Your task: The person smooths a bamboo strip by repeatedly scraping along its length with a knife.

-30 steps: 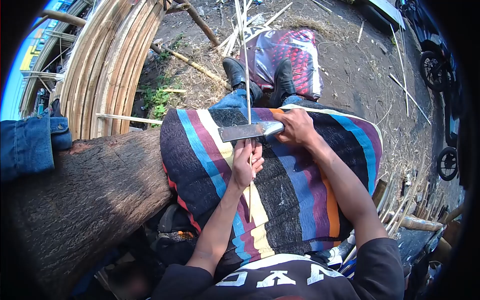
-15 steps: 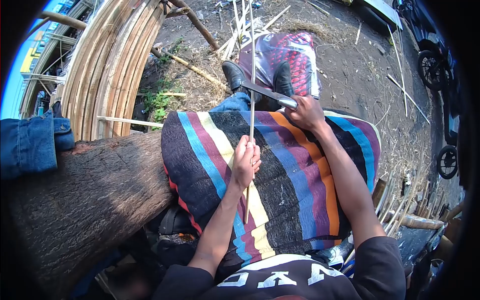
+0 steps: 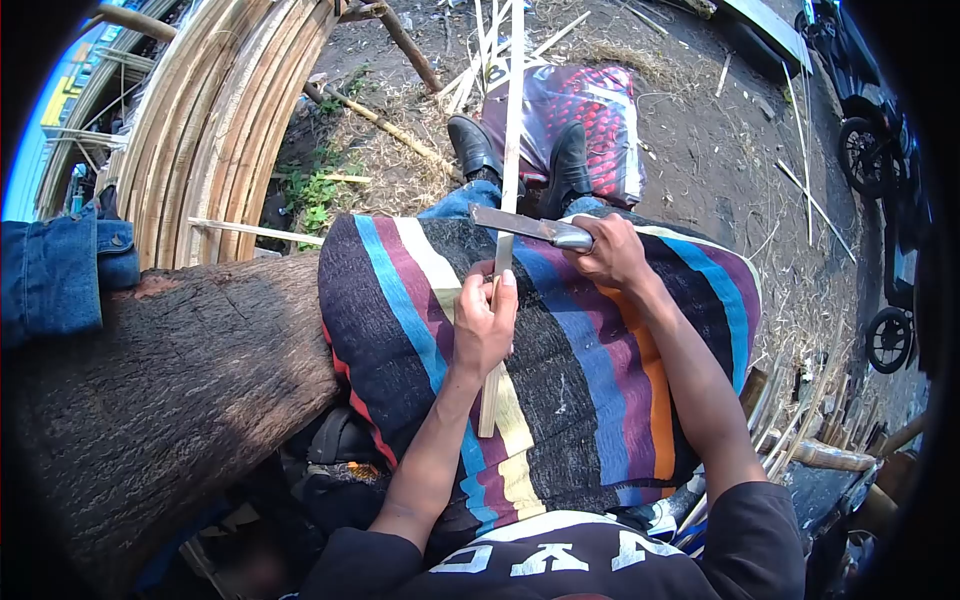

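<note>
My left hand (image 3: 484, 318) is closed around a long pale bamboo strip (image 3: 512, 130), which runs from near my waist up past my shoes, its flat face showing. In my right hand (image 3: 608, 250) is the metal handle of a knife (image 3: 520, 226), whose broad blade points left and lies across the strip just above my left hand. A striped cloth (image 3: 590, 370) covers my lap beneath both hands.
On the left lies a thick log (image 3: 200, 380) with a denim garment (image 3: 60, 275) on it. Stacked wooden slats (image 3: 215, 130) curve behind it. A printed sack (image 3: 600, 120) lies by my shoes (image 3: 568, 160). Motorcycles (image 3: 865, 150) stand at the right.
The knife first moved up the strip towards my shoes, then came back down near my left hand. The strip has turned to show its wider face.
</note>
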The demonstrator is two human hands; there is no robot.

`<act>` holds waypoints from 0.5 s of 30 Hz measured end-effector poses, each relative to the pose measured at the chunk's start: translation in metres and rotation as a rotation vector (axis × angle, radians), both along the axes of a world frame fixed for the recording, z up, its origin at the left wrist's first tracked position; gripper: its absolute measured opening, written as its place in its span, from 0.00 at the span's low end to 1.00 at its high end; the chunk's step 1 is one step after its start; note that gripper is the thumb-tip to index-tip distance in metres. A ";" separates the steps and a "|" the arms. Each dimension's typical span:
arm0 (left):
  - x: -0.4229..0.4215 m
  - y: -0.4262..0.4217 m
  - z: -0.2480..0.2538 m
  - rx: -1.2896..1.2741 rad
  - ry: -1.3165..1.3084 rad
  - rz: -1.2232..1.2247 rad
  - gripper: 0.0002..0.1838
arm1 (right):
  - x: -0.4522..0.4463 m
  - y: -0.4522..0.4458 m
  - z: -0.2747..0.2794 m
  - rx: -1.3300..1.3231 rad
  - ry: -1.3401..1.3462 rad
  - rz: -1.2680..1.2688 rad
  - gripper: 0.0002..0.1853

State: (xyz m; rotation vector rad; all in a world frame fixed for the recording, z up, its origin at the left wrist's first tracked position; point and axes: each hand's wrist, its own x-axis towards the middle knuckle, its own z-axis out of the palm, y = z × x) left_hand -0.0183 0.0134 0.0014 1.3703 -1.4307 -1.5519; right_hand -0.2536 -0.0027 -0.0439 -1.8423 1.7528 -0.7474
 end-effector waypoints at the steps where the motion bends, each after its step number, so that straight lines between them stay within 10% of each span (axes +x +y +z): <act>1: 0.000 0.001 -0.001 0.008 -0.022 -0.013 0.18 | 0.001 -0.001 -0.003 -0.008 0.018 0.031 0.12; 10: -0.009 0.004 0.009 0.136 0.050 -0.024 0.16 | 0.005 0.000 0.003 0.027 0.112 0.074 0.12; 15: -0.009 -0.001 0.014 -0.397 -0.288 -0.061 0.10 | 0.010 0.002 0.010 -0.013 0.157 0.086 0.11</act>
